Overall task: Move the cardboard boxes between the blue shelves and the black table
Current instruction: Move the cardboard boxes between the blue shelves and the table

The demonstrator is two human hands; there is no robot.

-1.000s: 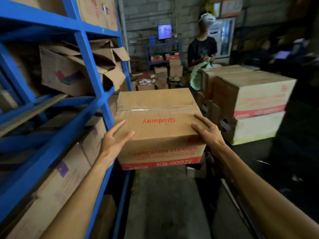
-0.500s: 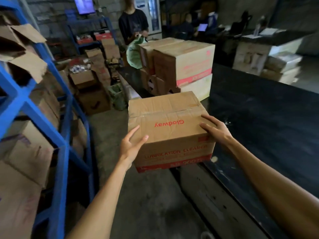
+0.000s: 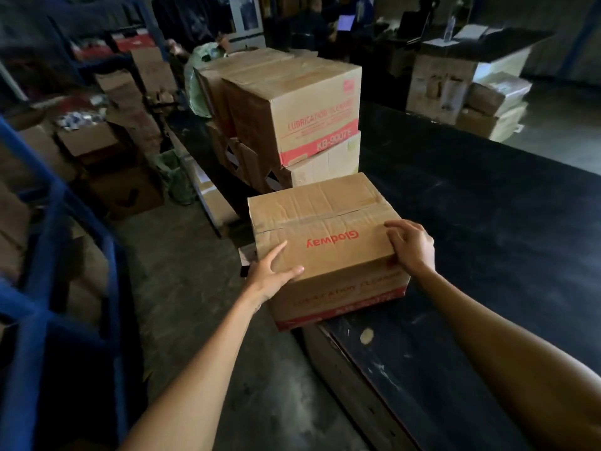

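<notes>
Cardboard box sits at black table edge, left hand flat on its side, right hand curled over its top corner. Stacked boxes just behind (touching? unclear); blue shelves left.

Dim interior, deep shadows, blurred background, wide-angle bending at edges

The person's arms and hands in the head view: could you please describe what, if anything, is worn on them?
Both forearms are bare as far as the frame shows, with no sleeves in view. The left hand and right hand wear no gloves, and no watch, ring or wristband shows.
</notes>
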